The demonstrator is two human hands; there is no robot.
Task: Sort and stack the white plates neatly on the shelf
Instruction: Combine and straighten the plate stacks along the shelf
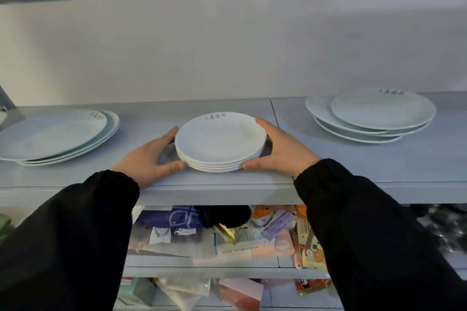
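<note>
Shelf (353,166), left to right.
Item 1: left pile (50,134) of large white plates, slightly fanned, lay at the shelf's left end.
Item 2: your left hand (154,156) curled round the centre stack's left rim.
Item 3: centre stack (219,141) of small white plates, neatly aligned, sat near the shelf's front edge.
Item 4: your right hand (280,151) gripped its right rim.
Item 5: right pile (371,113), unevenly offset, sat well apart.
Below: assorted packets (227,235).
</note>
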